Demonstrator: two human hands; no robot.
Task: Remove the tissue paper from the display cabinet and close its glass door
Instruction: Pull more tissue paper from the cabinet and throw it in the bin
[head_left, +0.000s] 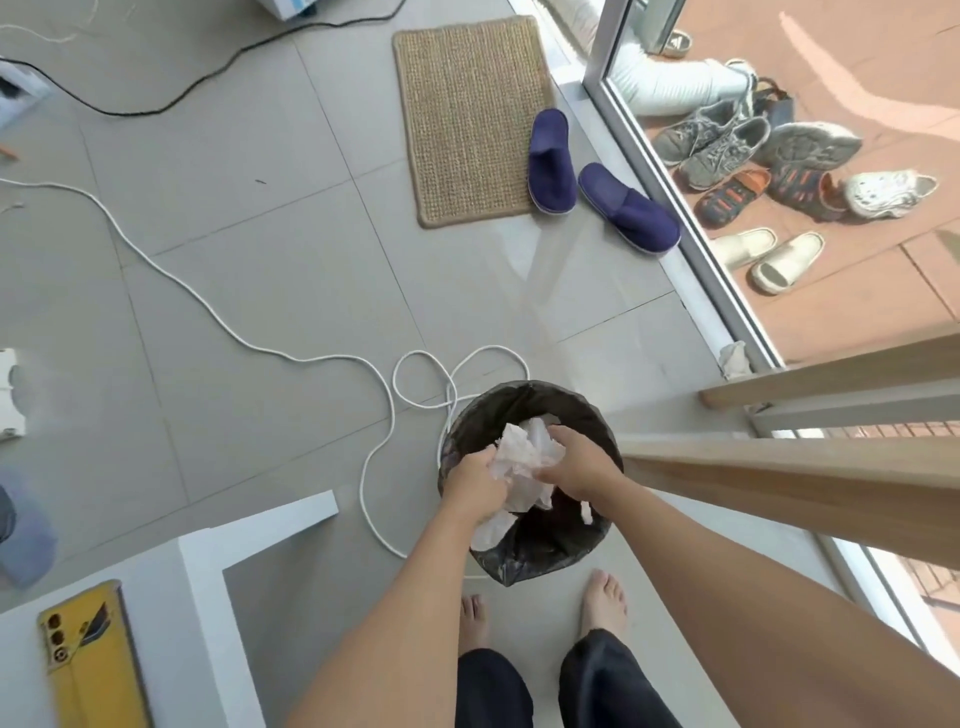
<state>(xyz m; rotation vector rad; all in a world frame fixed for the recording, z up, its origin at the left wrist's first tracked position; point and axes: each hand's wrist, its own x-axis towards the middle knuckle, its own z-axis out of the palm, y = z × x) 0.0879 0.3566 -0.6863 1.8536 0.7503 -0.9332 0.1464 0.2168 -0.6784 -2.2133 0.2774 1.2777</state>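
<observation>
Both hands over bin (597, 415): left hand (475, 491) and right hand (574, 462) clenched on crumpled tissue paper (524, 452) between them. Paper looks light, soft, tearable; bunched middle likely best hold.

Left hand (475, 486), right hand (579, 462): bare, no rings; forearms sleeveless. Dark navy trousers (618, 680) at 6 o'clock. Feet (605, 603) bare, unshod.

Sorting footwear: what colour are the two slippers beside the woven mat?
The pair of fabric slippers is dark navy blue, clearest in the head view.
</observation>
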